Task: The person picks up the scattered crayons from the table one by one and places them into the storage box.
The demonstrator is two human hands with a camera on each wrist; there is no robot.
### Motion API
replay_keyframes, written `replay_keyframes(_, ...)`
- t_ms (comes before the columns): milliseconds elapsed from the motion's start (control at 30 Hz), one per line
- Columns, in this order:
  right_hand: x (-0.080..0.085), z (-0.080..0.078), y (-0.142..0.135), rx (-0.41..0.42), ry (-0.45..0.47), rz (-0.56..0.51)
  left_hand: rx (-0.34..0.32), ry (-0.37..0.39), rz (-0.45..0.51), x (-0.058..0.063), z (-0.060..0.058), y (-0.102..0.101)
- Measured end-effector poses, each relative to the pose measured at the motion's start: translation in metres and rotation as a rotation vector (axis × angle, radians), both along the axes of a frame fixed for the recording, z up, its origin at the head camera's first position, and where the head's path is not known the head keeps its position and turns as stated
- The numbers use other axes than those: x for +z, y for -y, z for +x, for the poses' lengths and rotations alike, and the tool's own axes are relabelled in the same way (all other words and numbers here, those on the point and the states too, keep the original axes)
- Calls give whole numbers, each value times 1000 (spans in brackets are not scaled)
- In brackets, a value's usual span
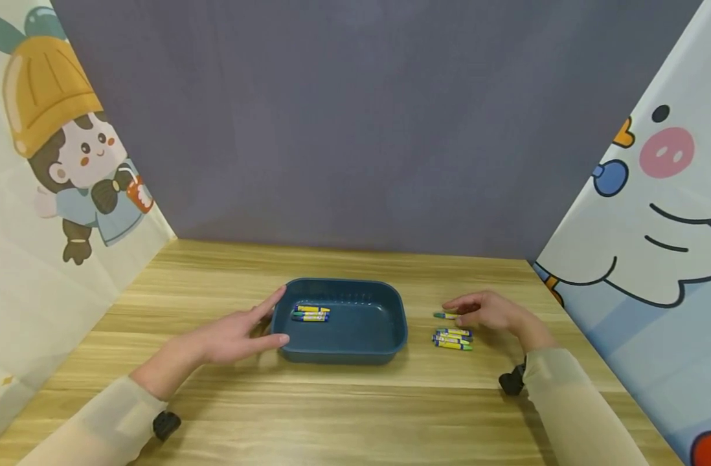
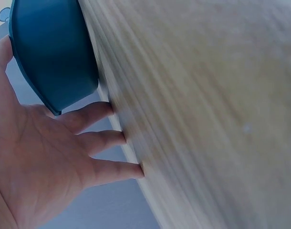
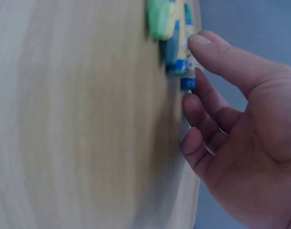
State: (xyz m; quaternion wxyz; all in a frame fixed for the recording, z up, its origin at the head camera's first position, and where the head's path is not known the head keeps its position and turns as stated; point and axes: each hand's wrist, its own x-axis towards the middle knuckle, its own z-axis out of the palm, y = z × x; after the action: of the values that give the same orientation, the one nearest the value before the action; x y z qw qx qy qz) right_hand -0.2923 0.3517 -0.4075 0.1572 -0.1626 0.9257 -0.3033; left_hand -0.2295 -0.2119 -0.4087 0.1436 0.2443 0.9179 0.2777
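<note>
My left hand (image 1: 236,333) rests against the left end of a dark blue rectangular tray (image 1: 346,357), fingers straight, thumb and index finger on its sides. In the left wrist view, three fingertips of that hand touch the table beside the tray (image 2: 55,52). Inside the tray, three yellow-and-blue crayons (image 1: 311,314) lie together at the left. On the right, my right hand (image 1: 489,312) has its thumb and bent fingers about a single green-tipped crayon (image 1: 445,316), thumb apart from the fingers. Nearer me lies a small group of crayons (image 1: 453,339), seen also in the right wrist view.
The wood-grain table (image 1: 344,414) extends around the tray. A grey panel (image 1: 344,129) stands along the back. Cartoon-printed sheets (image 1: 641,220) flank both sides. A black wrist device (image 1: 513,380) sits below each sleeve cuff.
</note>
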Motion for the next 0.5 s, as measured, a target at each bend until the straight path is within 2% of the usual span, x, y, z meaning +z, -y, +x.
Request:
replay_keyframes(267, -7, -1, -2, -14, 29, -45, 6, -3, -8, 0, 0, 0)
replay_keyframes(500, -10, 0, -4, -25, 2, -13, 7, 1, -12, 0, 1, -1)
